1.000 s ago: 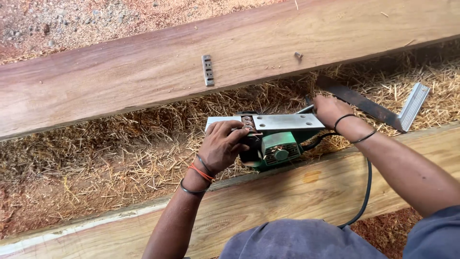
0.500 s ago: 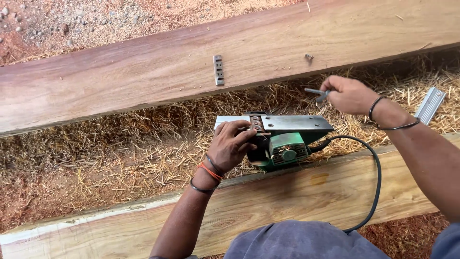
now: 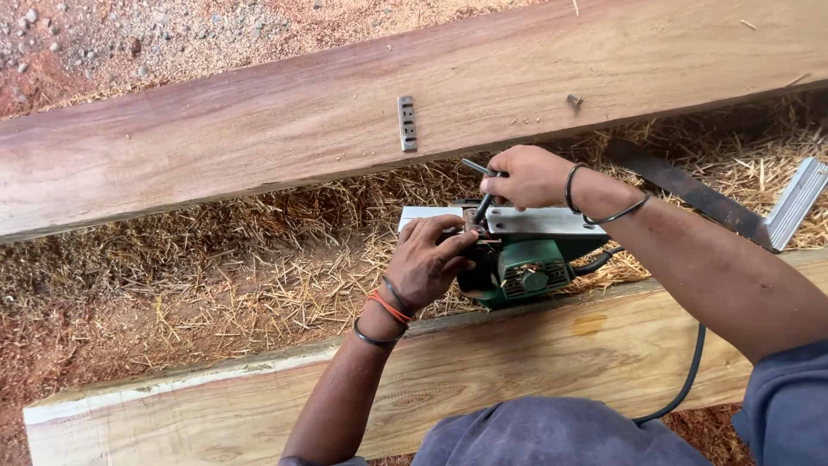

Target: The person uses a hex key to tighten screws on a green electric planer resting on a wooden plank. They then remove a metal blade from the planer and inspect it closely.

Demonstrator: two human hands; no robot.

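A green electric planer (image 3: pixel 517 263) lies upside down between two planks, its metal sole facing up. My left hand (image 3: pixel 429 263) grips the planer's front end by the cutter drum. My right hand (image 3: pixel 528 177) holds a small dark wrench (image 3: pixel 479 190) with its tip down at the drum. A small flat metal blade (image 3: pixel 406 122) with holes lies on the far reddish plank (image 3: pixel 259 121). A bolt (image 3: pixel 574 100) rests on that plank further right.
A pale plank (image 3: pixel 483 362) runs along the near side under the planer. Straw-like shavings (image 3: pixel 216 267) cover the ground between the planks. A dark metal strip with a ribbed aluminium piece (image 3: pixel 789 207) lies at the right. The black power cord (image 3: pixel 686 380) drops over the near plank.
My right hand left the planer's rear, picked up the wrench over the straw and brought it down to the cutter drum. The left hand stayed on the planer.
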